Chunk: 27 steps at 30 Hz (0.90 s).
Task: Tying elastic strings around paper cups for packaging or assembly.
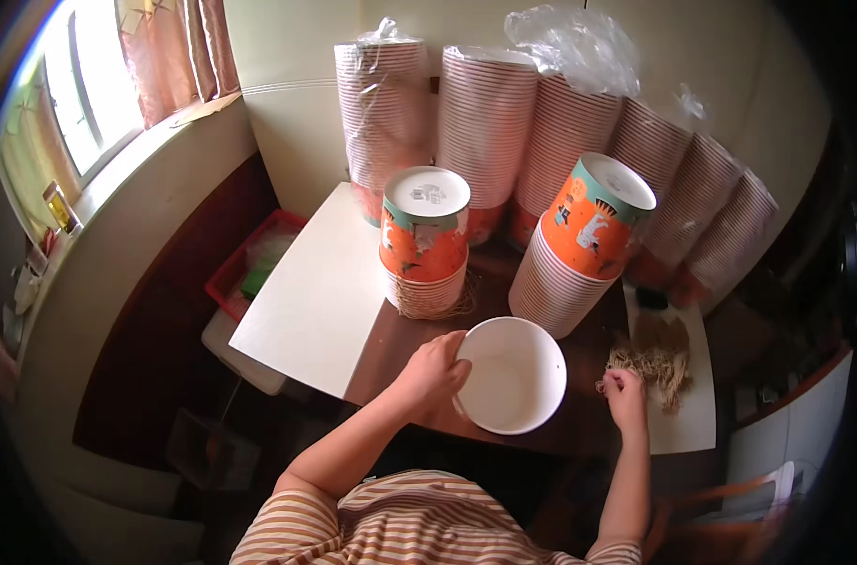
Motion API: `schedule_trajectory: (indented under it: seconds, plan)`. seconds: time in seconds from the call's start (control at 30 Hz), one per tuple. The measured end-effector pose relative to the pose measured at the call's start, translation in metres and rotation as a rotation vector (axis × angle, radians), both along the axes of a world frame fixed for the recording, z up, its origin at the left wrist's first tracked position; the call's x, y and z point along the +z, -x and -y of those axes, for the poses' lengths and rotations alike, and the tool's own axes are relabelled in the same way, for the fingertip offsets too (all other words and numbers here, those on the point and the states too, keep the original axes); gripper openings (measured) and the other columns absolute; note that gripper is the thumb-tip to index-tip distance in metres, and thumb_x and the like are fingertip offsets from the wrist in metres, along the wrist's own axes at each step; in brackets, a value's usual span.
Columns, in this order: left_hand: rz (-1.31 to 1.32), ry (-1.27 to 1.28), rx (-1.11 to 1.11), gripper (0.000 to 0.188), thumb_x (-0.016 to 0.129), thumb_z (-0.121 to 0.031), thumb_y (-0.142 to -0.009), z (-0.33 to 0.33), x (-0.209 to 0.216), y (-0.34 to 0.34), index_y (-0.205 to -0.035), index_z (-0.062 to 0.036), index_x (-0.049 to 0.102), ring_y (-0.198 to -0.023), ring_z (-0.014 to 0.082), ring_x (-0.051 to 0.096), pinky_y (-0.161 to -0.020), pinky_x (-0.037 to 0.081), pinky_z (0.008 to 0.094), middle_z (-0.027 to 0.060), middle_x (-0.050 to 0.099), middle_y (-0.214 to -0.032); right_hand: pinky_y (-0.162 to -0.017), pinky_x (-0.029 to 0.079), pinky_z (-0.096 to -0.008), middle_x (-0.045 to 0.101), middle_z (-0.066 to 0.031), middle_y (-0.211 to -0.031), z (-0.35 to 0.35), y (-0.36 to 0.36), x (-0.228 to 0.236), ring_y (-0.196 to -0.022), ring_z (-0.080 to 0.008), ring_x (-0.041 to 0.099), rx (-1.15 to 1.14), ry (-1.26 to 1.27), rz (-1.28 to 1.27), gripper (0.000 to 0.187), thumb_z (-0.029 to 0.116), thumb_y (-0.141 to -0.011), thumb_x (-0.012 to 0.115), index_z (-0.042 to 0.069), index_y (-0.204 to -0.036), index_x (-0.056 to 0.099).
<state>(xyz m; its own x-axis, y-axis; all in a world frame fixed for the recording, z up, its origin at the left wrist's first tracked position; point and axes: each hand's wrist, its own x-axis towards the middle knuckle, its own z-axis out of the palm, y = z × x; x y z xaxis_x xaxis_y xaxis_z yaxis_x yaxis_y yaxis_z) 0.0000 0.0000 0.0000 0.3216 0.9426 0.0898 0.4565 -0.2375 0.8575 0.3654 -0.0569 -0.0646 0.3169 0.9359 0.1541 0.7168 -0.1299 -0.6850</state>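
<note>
A white paper bucket is tilted so that its open mouth faces me, with a plain white inside. My left hand is closed on its left rim. To the right, my right hand pinches a thin strand at the near edge of a loose bundle of brown twine, which lies on the table. Beyond the bucket stands an upside-down stack of orange and green paper buckets. A shorter upside-down stack is at the left, with a tangle of twine around its lower part.
Tall plastic-wrapped stacks of buckets line the back of the brown and white table. Crumpled clear plastic lies on top of one. A red crate sits below the table's left side, and a chair is at the lower right.
</note>
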Motion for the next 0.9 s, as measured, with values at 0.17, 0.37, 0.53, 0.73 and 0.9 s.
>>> schedule_trajectory:
  seconds: [0.17, 0.37, 0.53, 0.73, 0.9]
  plan:
    - [0.053, -0.007, 0.043, 0.046, 0.052, -0.011, -0.078, -0.002, -0.011, 0.001, -0.121, 0.0048, 0.052, -0.098, 0.0305, 0.064, -0.085, 0.049, 0.0352, 0.0232, 0.063, -0.108, -0.074, 0.047, -0.0401, 0.058, -0.0157, -0.086, -0.011, -0.034, 0.007, -0.082, -0.0332, 0.058, 0.062, -0.025, 0.369, 0.014, 0.012, -0.077, 0.067, 0.000, -0.085, 0.065]
    - [0.367, 0.129, 0.145, 0.038, 0.062, -0.014, -0.089, 0.006, -0.027, 0.022, -0.122, 0.0016, 0.053, -0.069, 0.0086, 0.057, -0.063, 0.048, 0.0236, 0.0083, 0.062, -0.103, -0.079, 0.048, -0.0413, 0.058, -0.0166, -0.089, -0.029, -0.039, 0.023, -0.089, -0.0342, 0.058, 0.080, 0.090, 0.429, 0.013, 0.015, -0.078, 0.066, 0.003, -0.083, 0.068]
    - [0.603, 0.075, 0.180, 0.032, 0.058, -0.009, -0.091, 0.023, -0.057, 0.027, -0.121, -0.0004, 0.051, -0.065, 0.0043, 0.049, -0.057, 0.040, 0.0190, 0.0012, 0.058, -0.089, -0.077, 0.048, -0.0404, 0.059, -0.0125, -0.089, -0.023, -0.045, 0.034, -0.087, -0.0309, 0.059, 0.008, 0.126, 0.461, 0.011, 0.016, -0.078, 0.067, 0.006, -0.083, 0.069]
    - [0.581, 0.062, 0.169, 0.026, 0.058, -0.006, -0.091, 0.037, -0.110, 0.038, -0.115, -0.0001, 0.054, -0.062, 0.0044, 0.045, -0.056, 0.037, 0.0183, 0.0016, 0.053, -0.094, -0.095, 0.039, -0.0409, 0.057, -0.0101, -0.100, -0.032, -0.015, 0.030, -0.103, -0.0293, 0.051, 0.134, 0.198, 0.680, 0.027, 0.018, -0.073, 0.071, 0.007, -0.097, 0.067]
    - [0.516, 0.019, 0.139, 0.021, 0.059, -0.006, -0.090, 0.039, -0.124, 0.036, -0.110, 0.0002, 0.058, -0.065, 0.0061, 0.048, -0.058, 0.040, 0.0189, 0.0044, 0.053, -0.102, -0.087, 0.042, -0.0405, 0.057, -0.0116, -0.090, -0.047, -0.033, -0.006, -0.095, -0.0298, 0.054, 0.064, 0.095, 0.998, 0.017, 0.014, -0.070, 0.070, 0.006, -0.086, 0.067]
